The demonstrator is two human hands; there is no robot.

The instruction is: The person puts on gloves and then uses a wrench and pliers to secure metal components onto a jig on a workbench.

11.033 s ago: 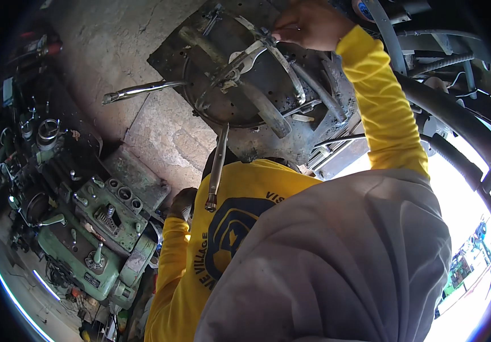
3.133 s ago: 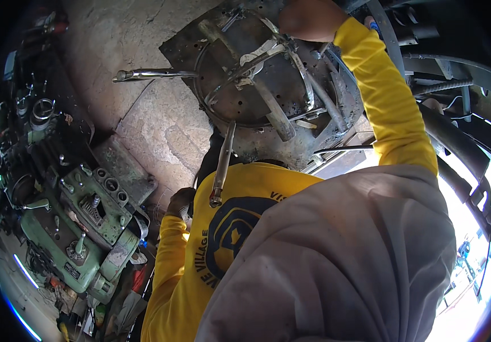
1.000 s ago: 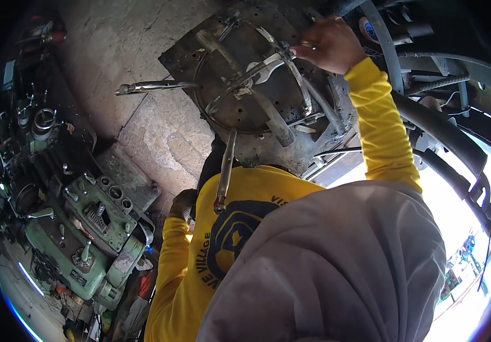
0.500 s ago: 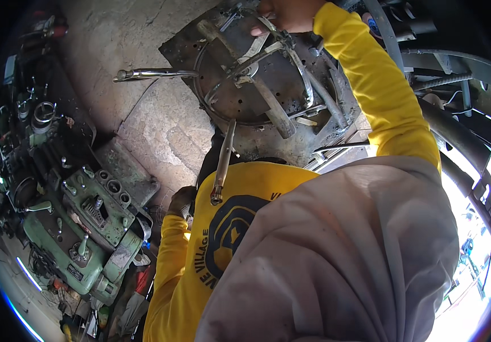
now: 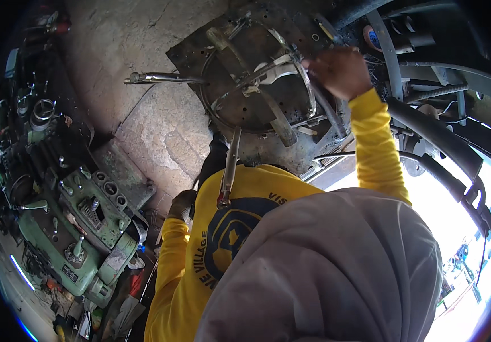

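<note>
"Steel-grey, that curved bar [image 5: 302, 74]?"
"On the flat table [image 5: 262, 151], within the right hand's [image 5: 341, 71] reach, probably for steady support."
"Gripped?"
"Fingertips sit at its edge; whether they're closed, can't tell. Left hand [image 5: 183, 202]: half hidden, can't tell."

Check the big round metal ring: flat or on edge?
Looks flat: the ring lies along the dark metal plate, which shows through its middle.

Right hand [image 5: 342, 72] beside a curved metal frame [image 5: 309, 92], left hand [image 5: 183, 203] lower — green machine [image 5: 63, 248] at left
</note>
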